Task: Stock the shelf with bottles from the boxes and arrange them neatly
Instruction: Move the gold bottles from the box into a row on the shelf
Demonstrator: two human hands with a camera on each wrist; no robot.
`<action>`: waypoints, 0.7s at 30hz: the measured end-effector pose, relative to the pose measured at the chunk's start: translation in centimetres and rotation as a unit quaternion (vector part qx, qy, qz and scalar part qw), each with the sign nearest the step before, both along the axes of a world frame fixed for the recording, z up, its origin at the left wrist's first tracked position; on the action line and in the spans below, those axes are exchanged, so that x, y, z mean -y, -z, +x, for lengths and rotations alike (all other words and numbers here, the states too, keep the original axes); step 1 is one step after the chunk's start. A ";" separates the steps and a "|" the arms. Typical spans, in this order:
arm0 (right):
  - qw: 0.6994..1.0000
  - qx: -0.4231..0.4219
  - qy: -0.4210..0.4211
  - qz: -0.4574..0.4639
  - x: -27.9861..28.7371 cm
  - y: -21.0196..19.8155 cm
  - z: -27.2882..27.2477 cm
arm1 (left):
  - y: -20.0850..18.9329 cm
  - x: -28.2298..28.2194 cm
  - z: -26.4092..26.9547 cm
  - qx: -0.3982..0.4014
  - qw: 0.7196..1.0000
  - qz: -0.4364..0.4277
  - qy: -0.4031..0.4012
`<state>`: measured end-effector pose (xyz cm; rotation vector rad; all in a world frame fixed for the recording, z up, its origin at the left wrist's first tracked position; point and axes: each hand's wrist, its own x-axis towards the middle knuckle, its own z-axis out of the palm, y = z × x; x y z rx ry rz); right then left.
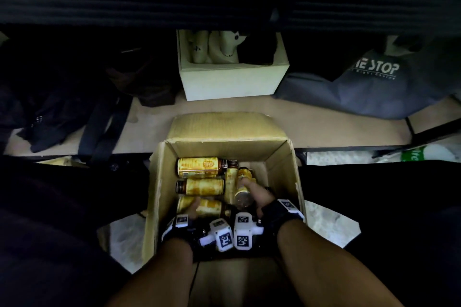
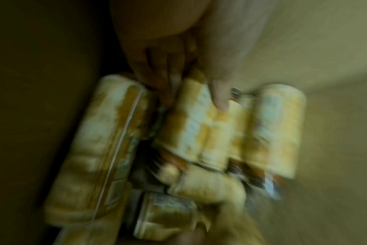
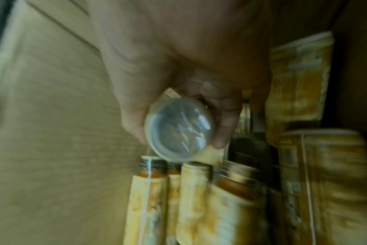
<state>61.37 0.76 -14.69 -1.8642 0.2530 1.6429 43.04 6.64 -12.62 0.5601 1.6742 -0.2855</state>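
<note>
Both hands down inside the cardboard box [image 1: 159,197] at my knees. My right hand [image 1: 259,197] grips one bottle [image 1: 243,194], fingers curled round its body; its clear base faces back at my wrist, so the long axis runs away from me, cap end towards the far wall of the box. My left hand [image 1: 192,208] lies on the nearest bottle [image 1: 207,205], which rests on its side, long axis across the box; fingertips [image 2: 220,101] curl onto its label, though blur hides how firm the hold is.

Box contents: yellow-labelled bottles, loose and lying down. Two more lie crosswise beyond my left hand, the far bottle [image 1: 199,166] and the middle bottle [image 1: 200,186], caps pointing opposite ways. Others crowd under my right hand.

The shelf [image 1: 311,127] lies straight ahead, just beyond the box's far flap. On it: a white box [image 1: 229,82] holding pale items, a grey bag [image 1: 361,90], dark bags.
</note>
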 end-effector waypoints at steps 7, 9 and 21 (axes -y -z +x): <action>0.990 0.005 0.120 0.076 1.0 -4.0 0.8 | -4.4 -2.4 3.1 0.112 0.981 0.138 -0.083; 0.987 0.002 0.139 0.084 1.4 -4.5 1.4 | -5.2 -2.4 3.7 0.150 0.966 0.160 -0.137; 0.968 0.009 0.013 0.252 1.2 -13.0 -0.1 | -12.1 -2.5 2.7 0.375 0.901 0.193 -0.098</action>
